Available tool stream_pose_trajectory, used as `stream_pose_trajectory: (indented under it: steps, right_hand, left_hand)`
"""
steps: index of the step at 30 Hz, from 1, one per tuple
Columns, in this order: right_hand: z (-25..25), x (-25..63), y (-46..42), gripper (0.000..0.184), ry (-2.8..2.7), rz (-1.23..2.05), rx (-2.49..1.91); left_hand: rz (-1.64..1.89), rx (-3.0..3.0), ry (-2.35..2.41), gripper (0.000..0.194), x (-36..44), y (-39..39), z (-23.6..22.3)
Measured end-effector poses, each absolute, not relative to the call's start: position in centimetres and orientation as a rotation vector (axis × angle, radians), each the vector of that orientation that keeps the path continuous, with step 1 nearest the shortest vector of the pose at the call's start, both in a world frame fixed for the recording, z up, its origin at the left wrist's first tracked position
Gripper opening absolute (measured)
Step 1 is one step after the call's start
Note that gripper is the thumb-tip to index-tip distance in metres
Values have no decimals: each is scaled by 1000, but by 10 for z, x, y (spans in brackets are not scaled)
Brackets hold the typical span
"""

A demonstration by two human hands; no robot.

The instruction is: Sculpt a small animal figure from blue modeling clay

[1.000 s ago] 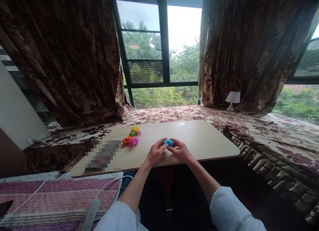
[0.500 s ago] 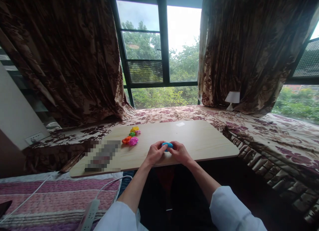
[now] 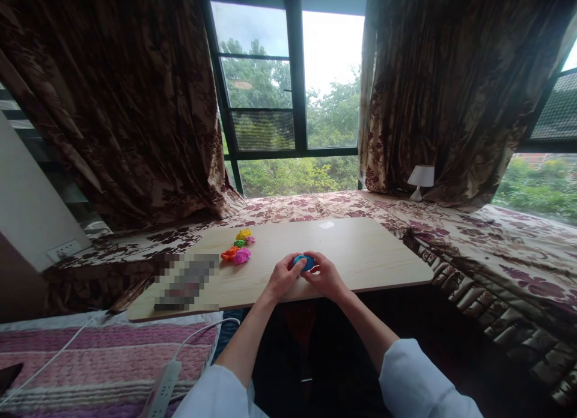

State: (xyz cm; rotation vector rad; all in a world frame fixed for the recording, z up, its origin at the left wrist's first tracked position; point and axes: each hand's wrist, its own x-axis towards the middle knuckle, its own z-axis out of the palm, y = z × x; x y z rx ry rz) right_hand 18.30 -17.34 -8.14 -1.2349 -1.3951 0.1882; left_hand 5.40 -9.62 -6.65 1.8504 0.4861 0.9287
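Note:
A small rounded blue lump of modelling clay [image 3: 308, 263] is between my two hands, just above the near part of the table [image 3: 360, 250]. My left hand [image 3: 285, 277] grips it from the left, its thumb lying on top. From the right, my right hand [image 3: 327, 277] holds the other side with curled fingers. To the left on the tabletop lie crumpled lumps in several colours: yellow [image 3: 244, 233], green [image 3: 239, 244], orange [image 3: 229, 254] and pink [image 3: 242, 256]. The undersides of the fingers are hidden.
A pixelated dark object [image 3: 187, 283] lies at the table's left end. A small white patch [image 3: 326, 225] is near the far edge. White power strip [image 3: 163, 385] and cable rest on the striped quilt [image 3: 108, 358] at lower left. A lamp [image 3: 421, 178] stands on the window seat.
The blue lump has turned between my fingers and now shows a broader, rounder face. My right fingers have shifted slightly around it; the other lumps stay put.

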Motion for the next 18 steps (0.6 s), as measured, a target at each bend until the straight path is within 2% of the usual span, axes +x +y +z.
stream_pose_trajectory:
  steps: [8, 18]
  right_hand:
    - [-82, 182, -176, 22, -1458, 172, -1319]
    - [-85, 184, -167, 22, -1462, 264, -1327]
  left_hand:
    - [904, 1900, 485, 27, 52, -98, -64]
    - [944, 1826, 558, 29, 54, -91, -72]
